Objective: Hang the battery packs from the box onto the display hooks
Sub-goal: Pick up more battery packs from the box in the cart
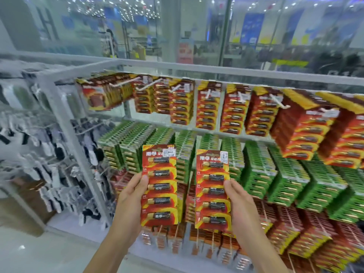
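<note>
Head view: left hand (pixel 130 196) pinches one battery pack (pixel 159 186) by its left edge. Right hand (pixel 239 200) pinches second pack (pixel 212 190) by its right edge. Both upright, below display hooks (pixel 280 102). Probably light, stiff card; grip low, leave top free.

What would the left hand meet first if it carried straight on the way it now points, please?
Probably the green battery packs hanging in the middle row, just behind the red pack that the left hand holds upright. Depth is hard to judge, so the gap between them is unclear.
</note>
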A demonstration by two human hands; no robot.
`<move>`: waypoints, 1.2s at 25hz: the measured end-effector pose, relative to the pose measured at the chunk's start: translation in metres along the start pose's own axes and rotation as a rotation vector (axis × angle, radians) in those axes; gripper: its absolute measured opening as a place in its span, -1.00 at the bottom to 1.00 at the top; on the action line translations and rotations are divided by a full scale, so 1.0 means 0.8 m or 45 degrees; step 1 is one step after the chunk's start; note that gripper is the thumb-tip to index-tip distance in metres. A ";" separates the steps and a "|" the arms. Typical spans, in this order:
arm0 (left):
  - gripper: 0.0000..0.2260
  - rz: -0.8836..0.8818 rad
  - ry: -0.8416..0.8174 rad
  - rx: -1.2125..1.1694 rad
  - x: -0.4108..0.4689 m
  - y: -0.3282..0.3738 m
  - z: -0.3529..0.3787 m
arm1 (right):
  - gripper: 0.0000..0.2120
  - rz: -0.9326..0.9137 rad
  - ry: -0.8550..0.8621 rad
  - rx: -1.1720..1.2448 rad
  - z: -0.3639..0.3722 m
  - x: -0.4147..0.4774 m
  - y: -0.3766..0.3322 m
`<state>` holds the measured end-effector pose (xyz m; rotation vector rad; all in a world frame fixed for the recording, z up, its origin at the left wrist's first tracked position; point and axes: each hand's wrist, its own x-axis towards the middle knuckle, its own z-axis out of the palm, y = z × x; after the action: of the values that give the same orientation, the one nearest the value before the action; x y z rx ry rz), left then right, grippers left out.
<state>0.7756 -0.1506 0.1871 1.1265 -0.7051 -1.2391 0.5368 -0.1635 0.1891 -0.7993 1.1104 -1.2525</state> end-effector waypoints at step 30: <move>-0.76 0.184 -0.122 -0.009 0.237 0.153 -0.026 | -0.61 0.114 0.262 0.221 0.189 0.183 -0.010</move>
<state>0.8830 -0.3343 0.2658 0.9975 -0.8394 -1.1773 0.6710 -0.3237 0.2129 -0.4931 1.1694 -1.3562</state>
